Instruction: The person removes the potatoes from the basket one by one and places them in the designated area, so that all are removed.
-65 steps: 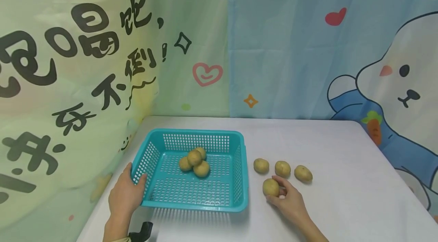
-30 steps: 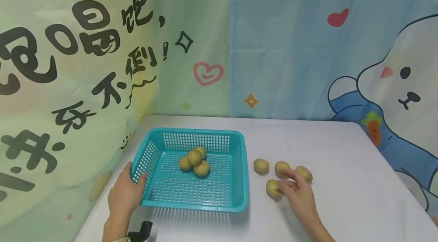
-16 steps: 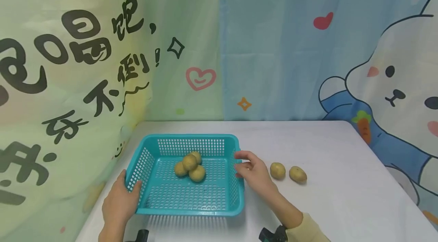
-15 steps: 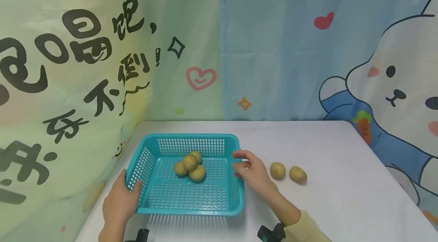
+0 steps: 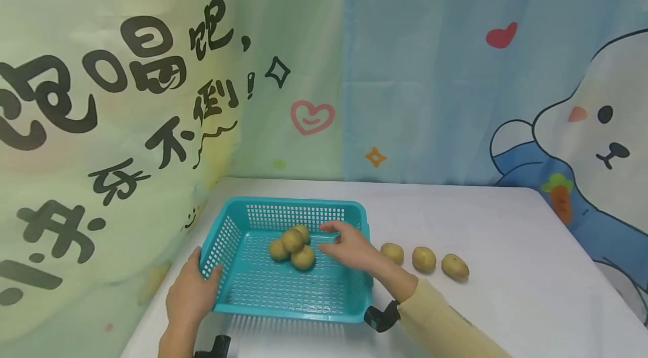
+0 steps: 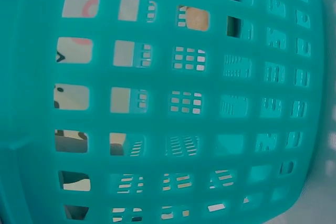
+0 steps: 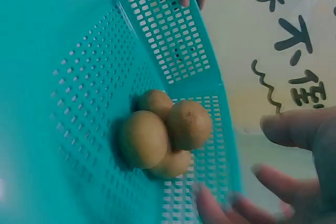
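Observation:
A turquoise mesh basket [image 5: 293,314] stands on the table, and several round potatoes [image 5: 292,241] are heaped inside it. At its left rim my left hand [image 5: 192,293] grips the basket, thumb inside and fingers outside. My right hand [image 5: 349,245] is over the basket's right half, just right of the heap, fingers parted and holding nothing. The right wrist view confirms this: the thumb and fingers [image 7: 310,187] are spread apart near the potatoes [image 7: 144,139]. Only the perforated basket wall [image 6: 157,77] fills the left wrist view.
Right of the basket, three potatoes [image 5: 424,259] lie in a row on the white table [image 5: 506,313]. My right forearm and sleeve [image 5: 430,307] cover the table in front of them. A printed cloth [image 5: 405,65] hangs behind the table and along its left.
My right hand has let go of a potato on the table right of the basket and moved left across the rim. That potato is now hidden by the forearm. My left hand stays put.

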Tool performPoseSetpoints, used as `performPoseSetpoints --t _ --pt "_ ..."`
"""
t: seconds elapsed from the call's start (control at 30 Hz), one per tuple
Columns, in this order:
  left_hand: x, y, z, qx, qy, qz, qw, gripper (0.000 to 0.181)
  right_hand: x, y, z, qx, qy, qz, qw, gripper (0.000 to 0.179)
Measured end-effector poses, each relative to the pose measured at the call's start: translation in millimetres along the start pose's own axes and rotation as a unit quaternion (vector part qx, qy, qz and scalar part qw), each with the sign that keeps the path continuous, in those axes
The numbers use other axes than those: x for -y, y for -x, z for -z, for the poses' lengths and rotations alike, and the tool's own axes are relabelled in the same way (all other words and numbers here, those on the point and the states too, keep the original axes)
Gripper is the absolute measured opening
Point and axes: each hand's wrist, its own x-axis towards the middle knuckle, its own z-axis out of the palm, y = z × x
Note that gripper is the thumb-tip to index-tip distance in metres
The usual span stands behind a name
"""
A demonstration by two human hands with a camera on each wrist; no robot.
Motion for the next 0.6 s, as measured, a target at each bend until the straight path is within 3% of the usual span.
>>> performPoseSetpoints --t 0.27,0.6 --pt "0.3 1.1 -1.0 0.003 0.003 0.007 1.0000 0.077 10.1 -29.2 -9.0 -0.026 0.020 0.019 0.9993 0.050" --pt "0.9 -0.6 -1.2 0.003 0.002 0.005 1.0000 0.077 10.6 -58.0 -32.5 -0.027 -0.031 0.030 0.9987 0.035"
